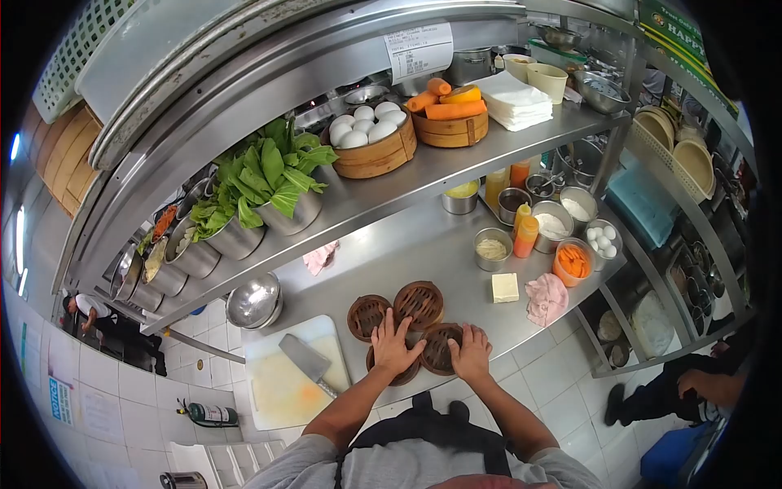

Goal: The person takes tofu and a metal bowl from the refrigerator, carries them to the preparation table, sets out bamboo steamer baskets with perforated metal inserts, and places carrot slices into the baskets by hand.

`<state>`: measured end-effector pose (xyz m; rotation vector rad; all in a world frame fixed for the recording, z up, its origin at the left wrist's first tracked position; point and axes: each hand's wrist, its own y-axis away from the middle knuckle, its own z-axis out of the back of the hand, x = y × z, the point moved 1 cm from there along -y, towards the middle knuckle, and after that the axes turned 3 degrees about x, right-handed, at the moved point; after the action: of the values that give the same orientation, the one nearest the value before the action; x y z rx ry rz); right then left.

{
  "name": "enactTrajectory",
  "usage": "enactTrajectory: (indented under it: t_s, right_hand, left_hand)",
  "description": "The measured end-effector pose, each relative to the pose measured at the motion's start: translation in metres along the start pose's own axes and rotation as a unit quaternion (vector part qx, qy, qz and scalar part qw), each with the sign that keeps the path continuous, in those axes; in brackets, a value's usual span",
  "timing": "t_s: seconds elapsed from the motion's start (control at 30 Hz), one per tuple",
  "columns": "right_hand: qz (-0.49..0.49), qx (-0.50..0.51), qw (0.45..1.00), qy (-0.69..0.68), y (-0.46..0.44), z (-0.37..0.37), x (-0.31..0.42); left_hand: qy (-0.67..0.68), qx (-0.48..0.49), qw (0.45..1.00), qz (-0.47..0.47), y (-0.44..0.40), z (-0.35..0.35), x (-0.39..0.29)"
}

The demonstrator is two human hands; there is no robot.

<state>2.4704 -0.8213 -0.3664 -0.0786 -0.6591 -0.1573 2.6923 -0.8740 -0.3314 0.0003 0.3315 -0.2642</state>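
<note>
Several small round dark-brown steamer baskets with slatted tops stand close together on the steel counter: one at the back left, one at the back right, one at the front right and one at the front left. My left hand lies with fingers spread over the front-left basket, its fingertips reaching between the back two. My right hand rests, fingers apart, on the right side of the front-right basket. Neither hand is gripping anything. A cleaver lies on a white cutting board to the left.
Metal bowls sit behind the board. To the right are butter, a pink cloth, carrots, eggs and sauce bottles. A shelf with greens, eggs and napkins spans above. People stand at far left and right.
</note>
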Motion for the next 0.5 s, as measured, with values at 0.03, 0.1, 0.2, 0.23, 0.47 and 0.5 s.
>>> enactTrajectory:
  t_s: [0.03, 0.1, 0.2, 0.23, 0.47, 0.5]
  right_hand:
    - [0.000, 0.002, 1.000, -0.002, 0.000, -0.004, 0.004]
    - [0.045, -0.004, 0.999, 0.025, -0.001, -0.009, 0.012]
    - [0.063, 0.013, 0.998, 0.028, -0.006, -0.011, 0.019]
    - [0.077, 0.030, 0.996, 0.040, -0.009, -0.010, 0.023]
    - [0.121, 0.113, 0.979, 0.120, -0.045, 0.000, 0.064]
    - [0.134, 0.144, 0.973, 0.119, -0.050, -0.007, 0.066]
  left_hand:
    - [-0.002, 0.001, 1.000, 0.001, 0.004, 0.001, 0.004]
    - [0.001, -0.012, 1.000, 0.012, 0.011, 0.004, 0.012]
    - [-0.018, -0.015, 0.999, 0.029, 0.018, 0.005, 0.019]
    - [-0.017, -0.022, 0.999, 0.038, 0.021, 0.006, 0.021]
    - [-0.019, -0.011, 0.999, 0.049, 0.022, 0.006, 0.026]
    - [-0.021, -0.010, 0.999, 0.047, 0.023, 0.006, 0.026]
